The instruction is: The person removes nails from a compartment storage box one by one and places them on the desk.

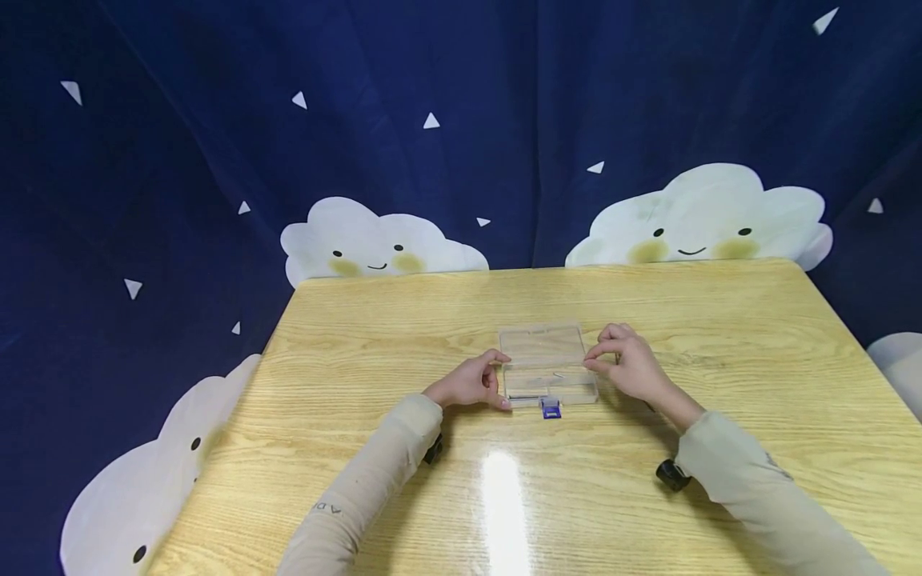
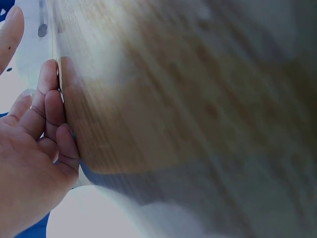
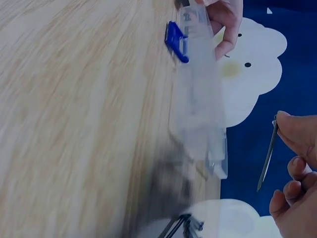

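Observation:
A clear plastic box (image 1: 522, 402) lies on the table with its lid (image 1: 540, 346) swung back. A blue clasp (image 1: 551, 410) hangs at its front edge. My left hand (image 1: 471, 380) holds the box's left end between thumb and fingers; in the left wrist view its fingertips (image 2: 48, 74) lie low along the tabletop. At the right end, my right hand (image 1: 634, 364) pinches a thin, dark, pointed metal nail (image 3: 267, 156) between thumb and forefinger, the tip hanging down in the right wrist view. Thin dark pieces (image 1: 529, 398) lie inside the box along its front wall.
Several dark metal pieces (image 3: 184, 227) lie on the table by my right hand, mostly hidden under the wrist in the head view. The wood-grain table (image 1: 374, 328) ends at a dark blue curtain (image 1: 446, 48) with white clouds. A black wrist device (image 1: 672, 475) sits under the right sleeve.

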Available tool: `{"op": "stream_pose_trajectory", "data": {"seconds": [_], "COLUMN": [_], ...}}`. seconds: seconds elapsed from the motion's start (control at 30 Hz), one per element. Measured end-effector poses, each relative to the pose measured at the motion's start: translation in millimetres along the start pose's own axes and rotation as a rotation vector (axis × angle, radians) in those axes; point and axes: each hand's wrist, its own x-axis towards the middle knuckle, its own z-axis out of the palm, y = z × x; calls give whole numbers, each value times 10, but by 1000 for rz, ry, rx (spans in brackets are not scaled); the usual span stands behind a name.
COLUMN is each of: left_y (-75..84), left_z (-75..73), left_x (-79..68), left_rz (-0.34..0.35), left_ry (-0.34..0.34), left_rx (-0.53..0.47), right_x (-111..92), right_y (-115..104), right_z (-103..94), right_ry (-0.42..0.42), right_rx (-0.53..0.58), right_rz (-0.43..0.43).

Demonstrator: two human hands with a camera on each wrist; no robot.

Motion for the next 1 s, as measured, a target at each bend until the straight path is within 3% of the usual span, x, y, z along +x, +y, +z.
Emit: {"op": "stream_pose_trajectory", "data": {"seconds": [0.73, 1.0], "left_y": [19, 3], "left_z": [-18, -9], "left_x": [-3, 0], "left_rz": [16, 16], "left_ry": [2, 0], "left_rx": [-5, 2], "right_x": [-265, -344], "right_y": [326, 461], "right_z": [-158, -181], "right_ry": [22, 8], "right_rx": [-46, -80], "right_rz": [95, 169]}}
